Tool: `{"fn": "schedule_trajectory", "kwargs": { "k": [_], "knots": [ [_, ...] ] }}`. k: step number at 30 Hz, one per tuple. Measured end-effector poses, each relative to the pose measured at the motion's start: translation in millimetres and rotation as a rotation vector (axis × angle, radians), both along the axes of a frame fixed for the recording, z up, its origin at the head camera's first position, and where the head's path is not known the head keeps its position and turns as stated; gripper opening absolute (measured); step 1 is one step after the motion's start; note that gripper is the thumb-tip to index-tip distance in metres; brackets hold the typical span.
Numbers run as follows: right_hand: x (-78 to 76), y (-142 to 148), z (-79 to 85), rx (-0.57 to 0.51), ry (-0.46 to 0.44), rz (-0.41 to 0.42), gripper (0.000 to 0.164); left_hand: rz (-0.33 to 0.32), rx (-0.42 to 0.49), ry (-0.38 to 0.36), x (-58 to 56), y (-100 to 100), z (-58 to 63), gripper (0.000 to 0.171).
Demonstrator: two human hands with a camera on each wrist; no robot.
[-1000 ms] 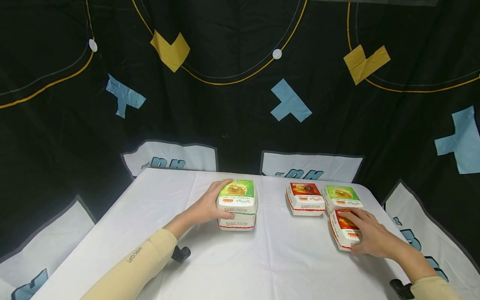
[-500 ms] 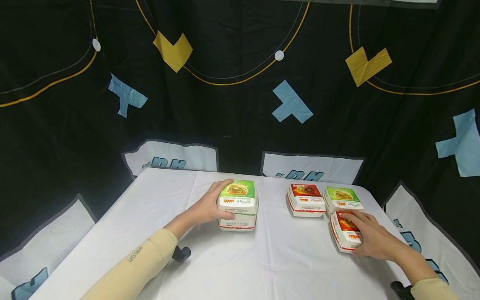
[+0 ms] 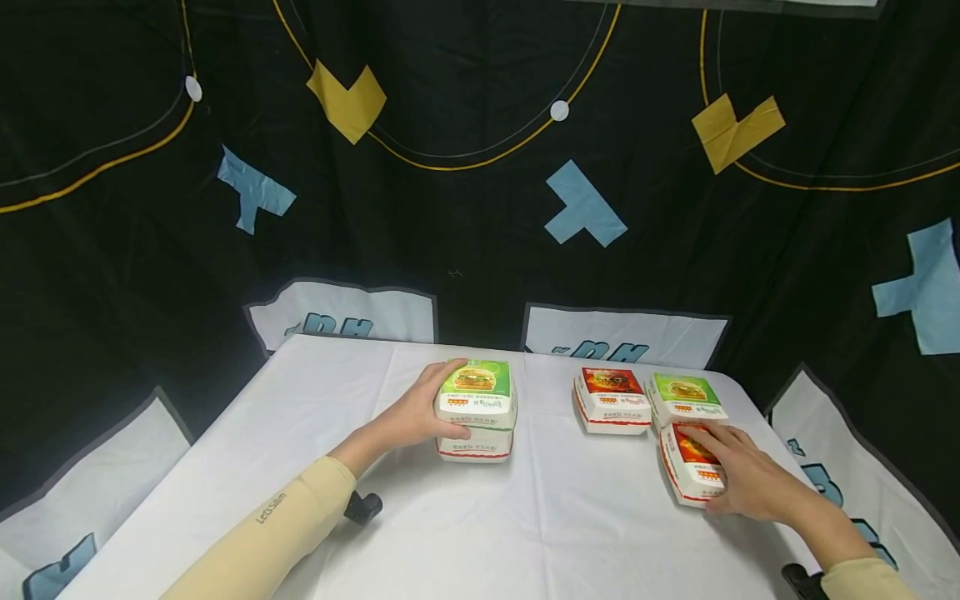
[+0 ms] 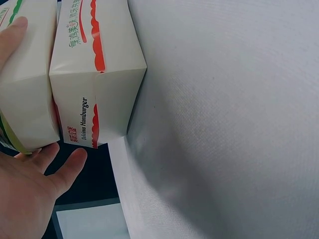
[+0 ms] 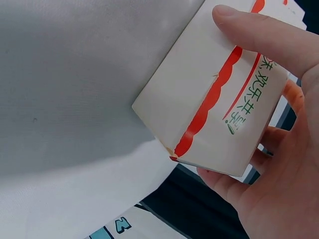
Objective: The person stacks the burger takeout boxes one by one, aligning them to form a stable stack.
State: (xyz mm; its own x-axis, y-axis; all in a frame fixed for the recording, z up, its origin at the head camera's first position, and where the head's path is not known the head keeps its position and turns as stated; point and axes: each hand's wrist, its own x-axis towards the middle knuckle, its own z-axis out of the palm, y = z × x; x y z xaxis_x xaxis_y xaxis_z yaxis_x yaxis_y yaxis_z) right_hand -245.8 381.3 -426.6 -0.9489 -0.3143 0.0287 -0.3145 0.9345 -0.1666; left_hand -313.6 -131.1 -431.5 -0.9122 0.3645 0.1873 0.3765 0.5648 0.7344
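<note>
My left hand (image 3: 415,414) grips a green-topped burger box (image 3: 474,402), which sits squarely on a second burger box (image 3: 474,447) with a red wavy stripe. In the left wrist view, fingers and thumb span the upper box (image 4: 27,94), while the lower box (image 4: 99,45) rests on the cloth. At the right, my right hand (image 3: 746,479) holds a red-topped burger box (image 3: 684,468) from above, thumb on its near side. The right wrist view shows that box (image 5: 199,109) low over the white cloth, fingers partly hidden behind it.
Behind the right hand's box stands another green-topped box (image 3: 684,393), with a red-topped box (image 3: 611,400) to its left. All are on a white-clothed table (image 3: 480,533). A black curtain (image 3: 465,225) hangs behind the table's far edge.
</note>
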Motion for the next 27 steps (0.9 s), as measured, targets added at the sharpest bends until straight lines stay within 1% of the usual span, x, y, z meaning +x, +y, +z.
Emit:
{"fn": "schedule_trajectory", "kwargs": {
  "k": [6,21,27],
  "knots": [
    [-0.3,-1.0,-0.1,-0.028,-0.005,0.006,0.111,-0.002,0.010,-0.005,-0.2,-0.5,-0.3,0.114],
    [-3.2,-3.3,-0.5,-0.039,-0.022,0.002,0.106,0.001,0.012,-0.011,0.3,-0.4,-0.2,0.114],
    [-2.6,-6.5,0.0,-0.046,-0.019,0.015,0.106,0.004,0.007,-0.013,0.1,-0.5,-0.3,0.113]
  ]
}}
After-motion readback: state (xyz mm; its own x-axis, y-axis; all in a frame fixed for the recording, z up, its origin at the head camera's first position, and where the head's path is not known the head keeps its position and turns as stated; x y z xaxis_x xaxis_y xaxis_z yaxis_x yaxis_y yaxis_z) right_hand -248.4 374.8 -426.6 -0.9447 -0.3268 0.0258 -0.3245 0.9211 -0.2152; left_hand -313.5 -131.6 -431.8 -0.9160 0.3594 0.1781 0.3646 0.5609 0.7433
